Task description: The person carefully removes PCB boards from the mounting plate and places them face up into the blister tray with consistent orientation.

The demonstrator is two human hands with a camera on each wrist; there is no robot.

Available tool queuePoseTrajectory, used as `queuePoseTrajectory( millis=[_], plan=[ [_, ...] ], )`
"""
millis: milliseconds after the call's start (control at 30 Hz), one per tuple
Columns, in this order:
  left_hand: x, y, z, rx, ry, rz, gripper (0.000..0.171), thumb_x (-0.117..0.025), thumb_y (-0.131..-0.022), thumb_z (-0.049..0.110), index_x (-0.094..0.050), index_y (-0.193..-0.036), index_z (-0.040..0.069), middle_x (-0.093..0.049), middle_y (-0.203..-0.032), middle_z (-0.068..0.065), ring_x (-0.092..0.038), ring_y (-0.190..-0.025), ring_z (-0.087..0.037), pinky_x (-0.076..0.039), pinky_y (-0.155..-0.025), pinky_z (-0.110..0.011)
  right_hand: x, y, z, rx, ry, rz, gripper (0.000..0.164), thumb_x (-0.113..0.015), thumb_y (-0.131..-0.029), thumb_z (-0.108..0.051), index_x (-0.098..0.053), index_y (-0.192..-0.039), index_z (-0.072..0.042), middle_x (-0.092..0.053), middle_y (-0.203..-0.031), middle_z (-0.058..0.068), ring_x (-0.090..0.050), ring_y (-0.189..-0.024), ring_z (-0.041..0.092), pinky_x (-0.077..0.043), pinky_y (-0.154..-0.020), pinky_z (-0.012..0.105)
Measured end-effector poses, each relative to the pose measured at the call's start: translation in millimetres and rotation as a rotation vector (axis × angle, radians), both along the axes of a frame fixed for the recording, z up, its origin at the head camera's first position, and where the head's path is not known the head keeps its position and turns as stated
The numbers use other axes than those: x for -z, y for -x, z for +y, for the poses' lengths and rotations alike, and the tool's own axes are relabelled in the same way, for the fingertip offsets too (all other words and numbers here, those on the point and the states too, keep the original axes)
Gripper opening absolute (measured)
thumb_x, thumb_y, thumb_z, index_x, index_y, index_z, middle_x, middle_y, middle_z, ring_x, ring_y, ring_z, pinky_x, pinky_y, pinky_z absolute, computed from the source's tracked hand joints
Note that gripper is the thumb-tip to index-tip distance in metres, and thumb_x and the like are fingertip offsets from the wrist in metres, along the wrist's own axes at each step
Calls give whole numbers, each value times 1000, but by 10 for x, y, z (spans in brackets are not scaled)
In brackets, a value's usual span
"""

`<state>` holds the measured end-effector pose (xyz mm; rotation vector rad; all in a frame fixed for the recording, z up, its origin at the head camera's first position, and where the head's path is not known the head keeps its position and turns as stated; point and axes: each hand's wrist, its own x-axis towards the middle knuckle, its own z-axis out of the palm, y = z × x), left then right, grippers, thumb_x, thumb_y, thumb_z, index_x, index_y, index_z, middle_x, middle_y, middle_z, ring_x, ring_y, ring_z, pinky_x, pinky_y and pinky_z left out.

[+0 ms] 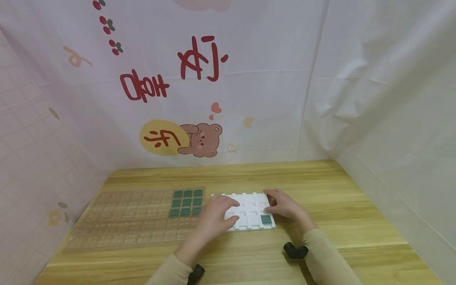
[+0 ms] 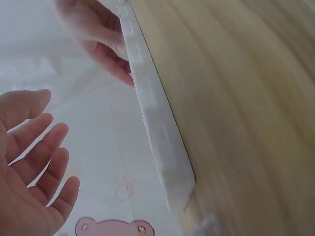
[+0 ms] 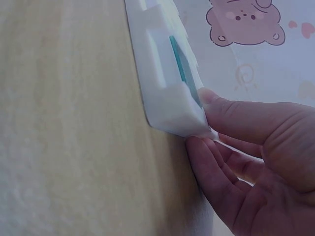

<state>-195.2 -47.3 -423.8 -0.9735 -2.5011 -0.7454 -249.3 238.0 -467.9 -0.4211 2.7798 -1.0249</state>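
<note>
A white tray (image 1: 252, 220) with square pockets lies on the table. One green square chip (image 1: 266, 219) sits in its near right pocket; in the right wrist view the green chip (image 3: 178, 60) shows edge-on. My right hand (image 1: 283, 204) holds the tray's right end, thumb on the upper edge and fingers against the end wall. Over the tray's left part is my left hand (image 1: 217, 213), thumb and fingers spread apart with nothing between them. The left wrist view shows that left hand (image 2: 34, 162) with loosely bent fingers, apart from the tray (image 2: 157, 123).
To the left lies a long clear plastic tray (image 1: 124, 221) with many pockets; several green chips (image 1: 187, 202) fill its far right corner. The wooden table (image 1: 342, 237) meets a white printed cloth (image 1: 263, 99) at the back and sides. Black wrist mounts (image 1: 295, 250) sit at both sleeves.
</note>
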Motion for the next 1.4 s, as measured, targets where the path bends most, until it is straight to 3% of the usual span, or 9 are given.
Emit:
queuePoseTrajectory(
  millis=[233,400,667,1100,1400],
  plan=[
    [-30,-23,207,22,67,10,27,-82,-80,24,-73,-104,16,-70,-104,4,-60,-102,-20,-46,-96,-40,13,17,-5,-1,4,6,68,-78,-85,-12,-46,-143,5,-50,-128,22,-54,-92,23,-48,-86,41],
    [-23,-23,374,24,125,7,28,-81,-81,27,-73,-106,18,-70,-106,5,-59,-102,-18,-46,-96,-37,22,21,-8,0,15,6,67,-78,-84,-11,-47,-142,4,-50,-127,21,-55,-91,23,-48,-84,39],
    [66,19,590,0,198,-4,33,-82,-79,33,-74,-108,21,-69,-107,8,-57,-99,-15,-47,-87,-31,25,30,-5,-15,29,16,68,-78,-84,-9,-47,-142,6,-50,-126,22,-56,-91,23,-50,-82,37],
    [77,84,872,-81,336,-75,34,-82,-77,40,-75,-105,22,-69,-101,8,-55,-90,-16,-44,-74,-30,22,32,18,-63,43,51,67,-78,-85,-15,-47,-140,9,-51,-111,17,-50,-91,23,-45,-79,36],
    [159,122,1015,-90,399,-121,33,-83,-76,40,-77,-103,23,-68,-94,8,-51,-82,-16,-39,-66,-29,6,14,0,-57,37,57,67,-79,-82,-10,-48,-138,10,-51,-121,24,-55,-90,24,-49,-80,37]
  ],
)
